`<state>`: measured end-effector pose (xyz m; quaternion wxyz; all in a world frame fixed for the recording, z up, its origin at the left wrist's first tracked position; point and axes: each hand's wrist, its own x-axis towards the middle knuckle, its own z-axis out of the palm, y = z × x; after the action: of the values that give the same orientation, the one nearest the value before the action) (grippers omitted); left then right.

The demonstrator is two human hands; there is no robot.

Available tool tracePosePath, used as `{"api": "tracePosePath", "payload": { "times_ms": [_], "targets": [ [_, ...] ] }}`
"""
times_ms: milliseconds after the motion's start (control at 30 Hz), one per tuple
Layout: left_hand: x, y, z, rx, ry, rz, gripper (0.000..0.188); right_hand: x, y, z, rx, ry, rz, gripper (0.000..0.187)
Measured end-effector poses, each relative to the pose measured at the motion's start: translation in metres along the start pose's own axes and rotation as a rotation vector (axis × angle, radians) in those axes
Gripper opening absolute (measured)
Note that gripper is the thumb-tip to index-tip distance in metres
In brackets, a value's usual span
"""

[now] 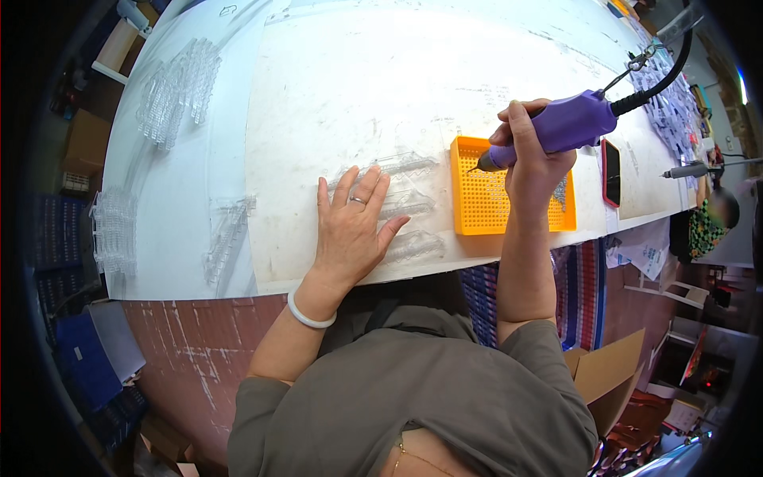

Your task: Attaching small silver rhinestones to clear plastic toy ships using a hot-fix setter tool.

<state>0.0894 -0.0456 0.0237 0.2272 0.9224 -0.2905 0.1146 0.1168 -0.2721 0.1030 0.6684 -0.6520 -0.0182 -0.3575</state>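
My right hand (pixel 534 151) is wrapped round a purple electric screwdriver (pixel 574 121), which hangs from a black cable. Its dark tip points down over a yellow perforated tray (pixel 458 226), whose holes appear to hold small screws in rows. A heap of small grey pieces lies at the tray's right side, partly behind my forearm. My left hand (pixel 354 219) rests flat with fingers spread, beside and partly over several clear plastic parts (pixel 413 203) lying in a column on the white table. The hand covers the left ends of those parts.
Stacks of clear plastic parts (pixel 181 91) lie at the table's far left, with another stack (pixel 116 230) by the left edge. A phone (pixel 610 173) lies right of the tray. Farther right hangs a second screwdriver (pixel 685 171), near a pile of small pieces (pixel 664 91) and another person.
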Motion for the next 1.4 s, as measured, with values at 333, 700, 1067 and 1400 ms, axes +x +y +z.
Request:
{"api": "tracePosePath", "payload": {
  "times_ms": [333, 700, 1067, 1400],
  "targets": [
    [0.001, 0.002, -0.003, 0.04, -0.038, -0.013, 0.057, -0.001, 0.001, 0.0, -0.012, -0.064, 0.084, 0.009],
    [-0.002, 0.0, -0.003, 0.019, -0.001, 0.0, 0.058, 0.006, -0.036, 0.027, 0.213, -0.071, -0.126, 0.006],
    [-0.003, 0.003, -0.008, -0.094, 0.035, -0.02, 0.064, -0.013, -0.004, 0.13, 0.322, -0.366, -0.063, 0.007],
    [-0.004, 0.001, -0.007, -0.065, -0.029, -0.034, 0.063, -0.023, 0.003, 0.143, 0.266, -0.38, 0.082, 0.007]
  ]
}}
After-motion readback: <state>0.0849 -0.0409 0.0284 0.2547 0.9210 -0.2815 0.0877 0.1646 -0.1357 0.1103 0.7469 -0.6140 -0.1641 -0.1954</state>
